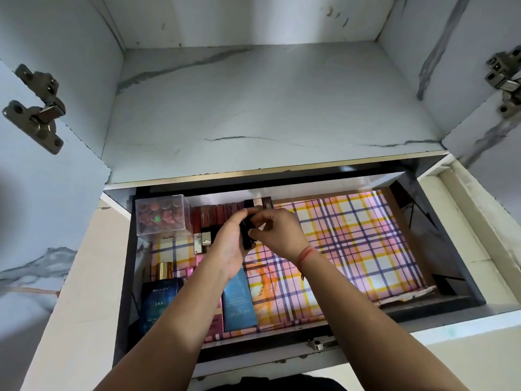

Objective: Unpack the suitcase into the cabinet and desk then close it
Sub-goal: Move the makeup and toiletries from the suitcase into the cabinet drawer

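Evidently both hands were working on 1 black stick (248, 238) above the left half of the open drawer (423, 307). The left hand (229, 244) cupped it from below with curled fingers, and the right hand (282, 234) pinched its upper end, probably to square it up before adding it to the row of red sticks (222, 213) packed side by side along the back wall. That row kept small items upright and easy to see. How many sticks it held was unclear, since the hands covered part of it.

Taller things sat at the left: 1 clear box (160, 218) in the back corner, 1 blue perfume bottle (159, 303) with a gold cap, and 1 blue tube (239, 303) lying near the front. The plaid liner (352, 244) showed bare across the right half. Above, 1 cabinet shelf (267, 108) stood between 2 opened doors. The suitcase was out of view.
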